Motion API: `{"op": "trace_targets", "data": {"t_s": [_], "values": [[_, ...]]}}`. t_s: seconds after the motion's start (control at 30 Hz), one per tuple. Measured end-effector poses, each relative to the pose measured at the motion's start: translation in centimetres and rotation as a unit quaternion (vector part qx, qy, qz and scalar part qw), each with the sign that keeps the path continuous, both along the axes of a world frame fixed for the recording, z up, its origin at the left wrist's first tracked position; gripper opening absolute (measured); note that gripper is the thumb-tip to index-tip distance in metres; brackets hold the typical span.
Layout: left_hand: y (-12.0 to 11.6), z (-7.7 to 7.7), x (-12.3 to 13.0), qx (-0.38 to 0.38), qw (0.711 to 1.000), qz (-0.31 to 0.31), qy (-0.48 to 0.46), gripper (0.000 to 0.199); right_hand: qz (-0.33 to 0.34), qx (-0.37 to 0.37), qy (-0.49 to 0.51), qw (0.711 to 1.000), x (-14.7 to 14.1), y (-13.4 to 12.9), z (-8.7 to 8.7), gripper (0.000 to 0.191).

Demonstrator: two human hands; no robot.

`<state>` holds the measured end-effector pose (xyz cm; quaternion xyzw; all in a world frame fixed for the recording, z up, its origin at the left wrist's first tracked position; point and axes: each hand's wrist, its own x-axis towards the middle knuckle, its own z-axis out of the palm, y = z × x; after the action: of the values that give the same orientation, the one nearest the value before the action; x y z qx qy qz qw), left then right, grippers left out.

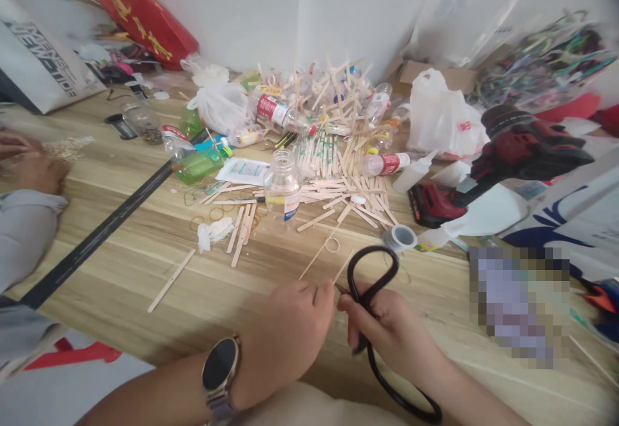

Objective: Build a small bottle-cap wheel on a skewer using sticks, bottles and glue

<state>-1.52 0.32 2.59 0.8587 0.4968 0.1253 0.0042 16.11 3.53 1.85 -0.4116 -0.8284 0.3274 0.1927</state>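
Note:
My left hand (290, 329), with a watch (221, 365) on the wrist, is closed in front of me. A thin wooden stick (316, 255) juts up from its fingers, and a shorter stick end (343, 267) shows beside it. Whether these are separate pieces is hidden by the fingers. Close on the right, my right hand (387, 329) grips black-handled scissors (371, 251) around the middle, the loops pointing up and down. Their blade tips are mostly hidden near my left fingertips. A pale rubber band (332, 244) lies on the table just beyond.
A clear plastic jar (283, 194) stands ahead, before piled craft sticks (358, 200) and bottles. A red cordless drill (445, 203) and wire spool (402, 238) are to the right. Another person's hands (39, 168) are at far left, beyond a black strip (111, 229).

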Motion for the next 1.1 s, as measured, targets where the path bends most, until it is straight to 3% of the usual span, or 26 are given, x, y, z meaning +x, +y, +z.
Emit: {"op": "trace_targets", "data": {"t_s": [0.07,0.17,0.33,0.43,0.5,0.53,0.63,0.73,0.8,0.9,1.0,1.1], "values": [[0.1,0.0,0.1,-0.023,1.000,0.013,0.009,0.017,0.014,0.151,-0.037,0.988,0.4,0.0,-0.3,0.050],[0.2,0.2,0.3,-0.061,0.998,0.016,0.004,0.016,0.049,0.327,-0.088,0.939,0.9,0.0,-0.7,0.043],[0.0,0.7,0.7,-0.096,0.995,-0.002,-0.024,0.012,0.047,0.401,-0.122,0.907,1.4,-0.5,-0.8,0.040],[-0.2,0.3,0.9,-0.042,0.998,-0.003,-0.043,0.015,0.021,0.302,-0.073,0.950,1.5,-0.9,-0.6,0.041],[-0.3,-0.1,0.9,0.007,0.998,-0.015,-0.059,0.020,-0.014,0.127,-0.005,0.992,1.4,-1.2,-0.2,0.047],[-0.3,-0.3,0.9,0.025,0.997,-0.022,-0.064,0.021,-0.029,0.029,0.029,0.999,1.3,-1.2,0.0,0.051],[-0.2,-0.6,0.9,0.058,0.996,-0.035,-0.065,0.019,-0.041,-0.170,0.101,0.979,1.3,-1.2,0.8,0.059],[-0.1,-0.5,1.0,0.078,0.995,-0.041,-0.055,0.020,-0.038,-0.220,0.120,0.967,1.5,-1.2,0.8,0.057],[-0.1,-0.5,1.1,0.065,0.995,-0.044,-0.056,0.022,-0.041,-0.168,0.089,0.981,1.7,-1.3,0.3,0.056],[-0.1,-0.2,1.2,-0.004,0.998,-0.028,-0.064,0.024,-0.037,0.083,-0.020,0.996,2.1,-1.6,-0.7,0.043],[-0.1,0.1,1.2,-0.088,0.992,-0.008,-0.091,0.021,0.010,0.325,-0.115,0.939,2.4,-1.6,-1.3,0.031],[0.0,0.3,1.3,-0.141,0.982,-0.001,-0.123,0.020,0.033,0.407,-0.148,0.901,2.5,-1.5,-1.3,0.029]]}}
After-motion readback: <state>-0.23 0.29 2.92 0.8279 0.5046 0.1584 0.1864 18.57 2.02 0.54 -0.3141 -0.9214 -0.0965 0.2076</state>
